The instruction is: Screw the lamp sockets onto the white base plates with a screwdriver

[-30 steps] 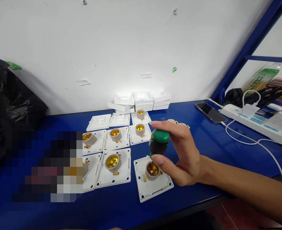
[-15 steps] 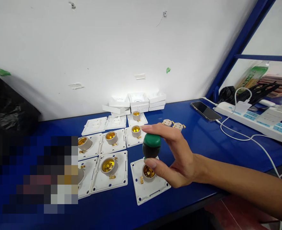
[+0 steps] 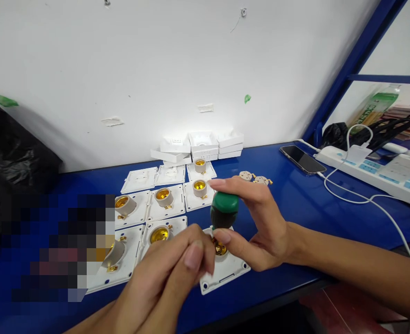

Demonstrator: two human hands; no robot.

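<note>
On the bench (image 3: 267, 208), plates (image 3: 175, 206) lie in rows left of centre, a single plate (image 3: 226, 277) to their right at the front — a screwdriver (image 3: 225, 211) over its socket (image 3: 221, 250). Behind the rows, boxes (image 3: 203, 143) stack before the wall (image 3: 177, 65). Two discs (image 3: 246, 176) lie right of the rows; farther right, a phone (image 3: 302, 159) lies beside a power strip (image 3: 368, 168) — a bag (image 3: 17, 144) far left.
</note>
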